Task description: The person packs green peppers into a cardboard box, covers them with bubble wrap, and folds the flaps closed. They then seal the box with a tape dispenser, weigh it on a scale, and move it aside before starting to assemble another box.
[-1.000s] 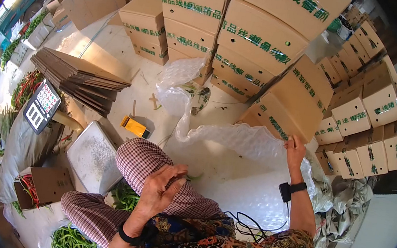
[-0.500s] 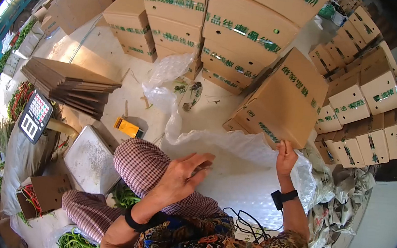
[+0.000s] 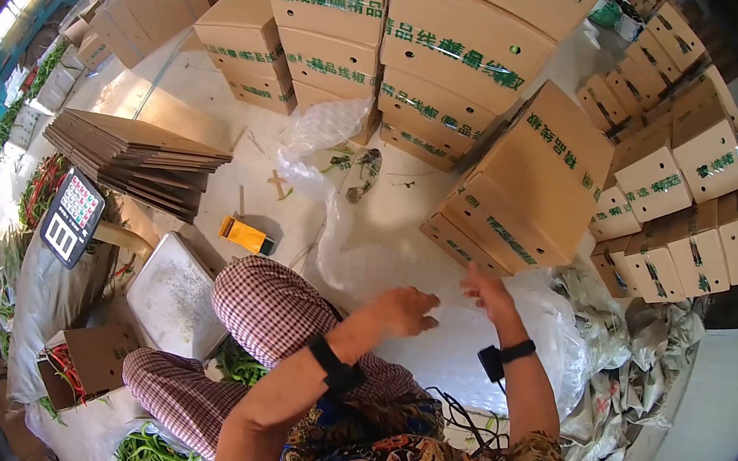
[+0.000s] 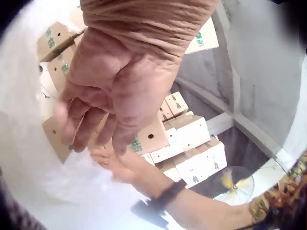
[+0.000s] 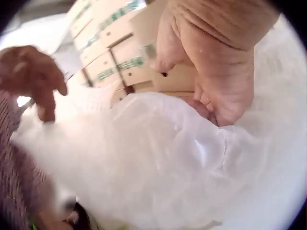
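Observation:
In the head view my left hand (image 3: 405,311) is above the bubble wrap sheet (image 3: 455,352) in front of the knees. Its fingers hang loosely bent with nothing between them, also in the left wrist view. My right hand (image 3: 489,291) is close by, over the sheet's far part and near a cardboard box (image 3: 532,177) with green print. In the right wrist view, the thumb of the right hand (image 5: 211,62) stands apart from the bent fingers, which are right at the edge of the clear wrap (image 5: 158,158).
Tall stacks of printed cartons (image 3: 446,56) stand ahead, and more cartons (image 3: 702,216) at the right. Flattened cardboard (image 3: 134,156), a yellow tool (image 3: 244,235) and a scale (image 3: 177,290) lie to the left. Green peppers (image 3: 161,458) fill a bag near the legs.
My right hand has left the box's near corner and moved toward me and left. My left hand has moved right, toward it. The far edge of the bubble wrap has dropped away from the box.

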The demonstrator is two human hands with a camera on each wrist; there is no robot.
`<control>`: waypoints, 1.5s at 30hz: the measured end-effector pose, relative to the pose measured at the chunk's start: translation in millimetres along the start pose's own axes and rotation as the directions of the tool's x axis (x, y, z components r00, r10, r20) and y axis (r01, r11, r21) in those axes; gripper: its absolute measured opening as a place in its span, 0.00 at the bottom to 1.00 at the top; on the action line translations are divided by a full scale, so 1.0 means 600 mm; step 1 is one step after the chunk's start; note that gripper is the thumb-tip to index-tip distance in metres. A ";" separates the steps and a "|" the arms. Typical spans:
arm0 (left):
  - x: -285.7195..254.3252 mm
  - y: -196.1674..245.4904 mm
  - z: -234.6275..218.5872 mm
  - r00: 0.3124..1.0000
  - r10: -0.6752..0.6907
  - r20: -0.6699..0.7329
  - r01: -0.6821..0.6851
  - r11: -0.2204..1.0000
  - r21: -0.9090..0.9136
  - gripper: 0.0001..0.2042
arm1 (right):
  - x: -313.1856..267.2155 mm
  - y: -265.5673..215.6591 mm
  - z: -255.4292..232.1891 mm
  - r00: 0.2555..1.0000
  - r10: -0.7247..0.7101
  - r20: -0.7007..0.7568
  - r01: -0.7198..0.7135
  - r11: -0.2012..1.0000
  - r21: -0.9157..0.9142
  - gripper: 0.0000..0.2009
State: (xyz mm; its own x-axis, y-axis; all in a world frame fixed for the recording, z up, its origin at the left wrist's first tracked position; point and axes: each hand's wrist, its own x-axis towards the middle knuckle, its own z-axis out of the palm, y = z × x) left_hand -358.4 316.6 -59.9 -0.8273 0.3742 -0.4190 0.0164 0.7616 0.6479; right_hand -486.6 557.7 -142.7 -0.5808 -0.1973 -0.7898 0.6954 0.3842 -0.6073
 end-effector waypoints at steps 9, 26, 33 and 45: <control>-0.025 0.011 0.011 0.919 0.070 -0.389 -0.161 0.965 -0.207 0.20 | 0.096 0.007 0.004 0.939 -0.195 -0.283 0.343 0.589 0.732 0.32; -0.085 0.006 -0.039 0.890 0.059 -0.453 -0.189 0.950 -0.248 0.19 | 0.110 -0.005 -0.357 0.774 0.115 -0.623 0.399 0.675 0.620 0.24; -0.099 0.020 -0.037 0.912 0.044 -0.407 -0.237 0.868 -0.437 0.20 | 0.109 -0.152 -0.245 0.964 -0.057 -0.259 0.251 0.512 0.822 0.29; -0.102 0.010 -0.110 0.875 0.027 -0.483 -0.225 0.906 -0.358 0.19 | 0.195 -0.037 -0.310 0.851 -0.098 -0.516 0.375 0.801 0.467 0.15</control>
State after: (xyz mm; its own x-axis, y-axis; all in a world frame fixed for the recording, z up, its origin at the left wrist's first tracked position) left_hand -344.5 263.2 11.7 -0.9948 0.0925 -0.0422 0.0001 0.4164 0.9092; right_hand -648.5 694.2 -205.6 -0.7807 0.2601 -0.5683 0.5364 -0.1879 -0.8228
